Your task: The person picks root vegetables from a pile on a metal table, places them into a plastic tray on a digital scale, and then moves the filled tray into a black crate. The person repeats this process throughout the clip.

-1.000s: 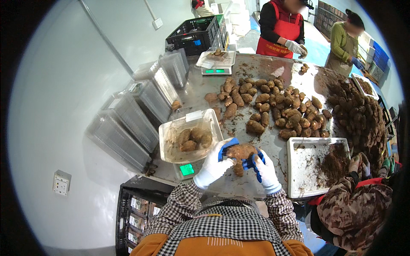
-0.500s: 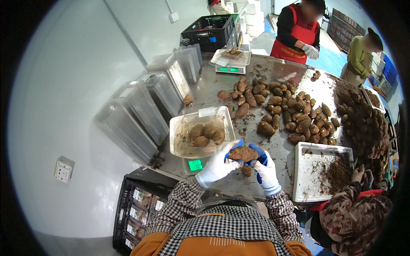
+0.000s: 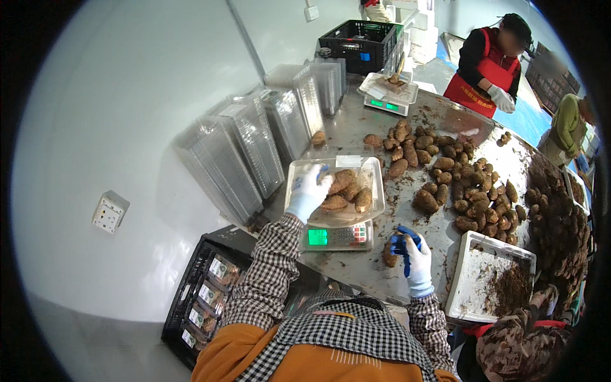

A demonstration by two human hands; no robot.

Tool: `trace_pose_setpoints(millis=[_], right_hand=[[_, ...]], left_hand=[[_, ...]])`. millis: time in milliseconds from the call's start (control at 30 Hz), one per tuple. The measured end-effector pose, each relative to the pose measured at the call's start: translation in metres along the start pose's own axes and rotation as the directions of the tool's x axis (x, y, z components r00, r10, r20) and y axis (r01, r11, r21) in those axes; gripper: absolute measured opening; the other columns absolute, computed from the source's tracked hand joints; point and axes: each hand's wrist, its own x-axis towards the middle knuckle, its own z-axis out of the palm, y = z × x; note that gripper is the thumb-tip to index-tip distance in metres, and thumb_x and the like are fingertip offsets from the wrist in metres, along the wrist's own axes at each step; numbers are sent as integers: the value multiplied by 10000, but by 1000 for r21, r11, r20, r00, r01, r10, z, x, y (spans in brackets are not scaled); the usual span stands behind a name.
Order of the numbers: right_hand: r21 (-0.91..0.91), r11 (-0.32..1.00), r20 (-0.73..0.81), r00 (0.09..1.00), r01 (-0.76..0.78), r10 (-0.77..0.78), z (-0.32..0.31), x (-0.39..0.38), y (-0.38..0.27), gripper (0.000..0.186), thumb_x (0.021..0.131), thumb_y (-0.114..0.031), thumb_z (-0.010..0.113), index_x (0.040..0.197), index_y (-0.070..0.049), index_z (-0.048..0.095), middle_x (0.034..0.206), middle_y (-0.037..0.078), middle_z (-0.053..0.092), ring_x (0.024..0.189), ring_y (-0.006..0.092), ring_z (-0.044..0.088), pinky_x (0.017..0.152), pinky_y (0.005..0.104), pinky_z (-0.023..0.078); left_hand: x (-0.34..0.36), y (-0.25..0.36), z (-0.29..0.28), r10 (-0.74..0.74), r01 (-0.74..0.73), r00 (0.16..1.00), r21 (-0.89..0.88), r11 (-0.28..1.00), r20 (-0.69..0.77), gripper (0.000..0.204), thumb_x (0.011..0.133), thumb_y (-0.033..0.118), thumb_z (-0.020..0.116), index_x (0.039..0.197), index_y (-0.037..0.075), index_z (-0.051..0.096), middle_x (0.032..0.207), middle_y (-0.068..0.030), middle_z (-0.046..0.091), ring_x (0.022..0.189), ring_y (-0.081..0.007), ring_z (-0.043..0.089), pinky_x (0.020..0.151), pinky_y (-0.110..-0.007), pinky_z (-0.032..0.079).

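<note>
My left hand (image 3: 310,190), in a white glove with blue palm, is over the clear tray (image 3: 298,213) of the near scale (image 3: 356,237). Its fingers are apart, beside a large brown taro (image 3: 342,181) among several in the tray; the fingertips are partly hidden. To the right, my right hand (image 3: 414,251), gloved alike, has its blue fingers bent against a small taro (image 3: 389,256) standing on the metal table near its front edge. The fingers cover part of that taro. The scale's green display is lit.
Stacked clear plastic boxes (image 3: 245,140) line the wall at left. A pile of taros (image 3: 477,184) lies right of centre. A white tray with soil (image 3: 471,290) is at right, beside a co-worker's camouflage sleeve (image 3: 519,344). A black crate (image 3: 184,299) holds packed boxes at lower left.
The large taro both hands held has left them and appears to lie in the scale tray. My left hand moved over the tray, my right to the small taro. The view shifted.
</note>
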Motion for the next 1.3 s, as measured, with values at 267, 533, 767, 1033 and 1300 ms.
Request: trace_pose_setpoints(millis=[267, 533, 767, 1033, 1300], right_hand=[[-63, 997, -109, 993, 39, -46, -54, -4, 33, 367, 1025, -283, 510, 1097, 53, 640, 1065, 133, 699, 920, 177, 663, 872, 331, 537], [-138, 990, -181, 983, -23, -3, -34, 9, 21, 335, 1025, -219, 503, 1259, 6, 586, 1168, 116, 664, 981, 180, 648, 868, 309, 520], [-94, 993, -88, 994, -66, 58, -26, 26, 30, 330, 1018, -203, 519, 1252, 19, 592, 1091, 103, 684, 883, 157, 657, 815, 294, 533], [-102, 994, -104, 994, -38, 28, -25, 26, 31, 292, 1016, -192, 525, 1164, 35, 634, 1032, 113, 700, 861, 164, 661, 807, 296, 537], [-282, 958, -163, 982, 43, -92, 3, 47, 9, 230, 998, -185, 561, 1033, 1, 693, 902, 3, 681, 783, 71, 578, 716, 226, 483]], left_hand=[[-27, -41, -62, -351, 209, 862, -376, 903, -365, 278, 922, 196, 635, 1127, 10, 651, 919, -104, 676, 854, -186, 633, 795, -323, 495], [-50, -47, -94, -491, 227, 775, -549, 805, -399, 211, 942, 182, 615, 1075, 25, 664, 707, 36, 560, 540, -37, 457, 479, -222, 369], [-51, -49, -91, -466, 194, 795, -565, 802, -389, 226, 934, 160, 604, 1105, 24, 664, 719, 41, 563, 544, -33, 456, 484, -215, 371], [-30, -43, -60, -344, 111, 861, -521, 846, -375, 236, 931, 166, 631, 1120, 31, 669, 779, 46, 588, 597, -11, 472, 515, -179, 382], [-2, -7, 24, 1, -2, 995, 7, 1000, 95, 634, 875, 286, 684, 1383, -1, 437, 1286, -244, 556, 1207, -366, 532, 1015, -443, 425]])
